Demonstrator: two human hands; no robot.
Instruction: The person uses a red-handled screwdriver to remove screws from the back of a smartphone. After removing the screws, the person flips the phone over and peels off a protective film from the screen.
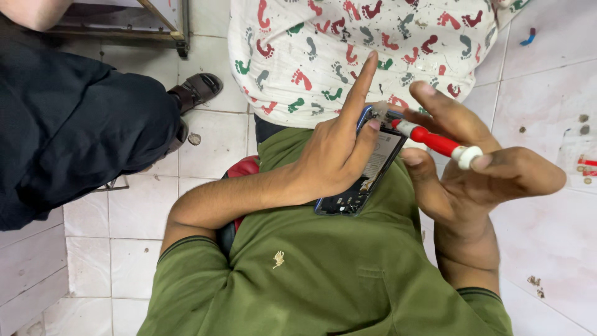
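Cloth (pixel 348 56) blocks ahead; floor (pixel 547 230) right open

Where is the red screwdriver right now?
In the head view, right of centre: the right hand holds the red screwdriver, its tip at the opened phone held by the left hand.

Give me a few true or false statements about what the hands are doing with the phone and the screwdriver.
1. The left hand holds an opened phone with its insides showing. True.
2. The right hand holds a blue-handled screwdriver. False: the screwdriver has a red handle with a white cap.
3. The screwdriver tip meets the phone's top end. True.
4. The left index finger is curled around the phone. False: it points straight out.
5. The floor is wooden. False: white tiles.
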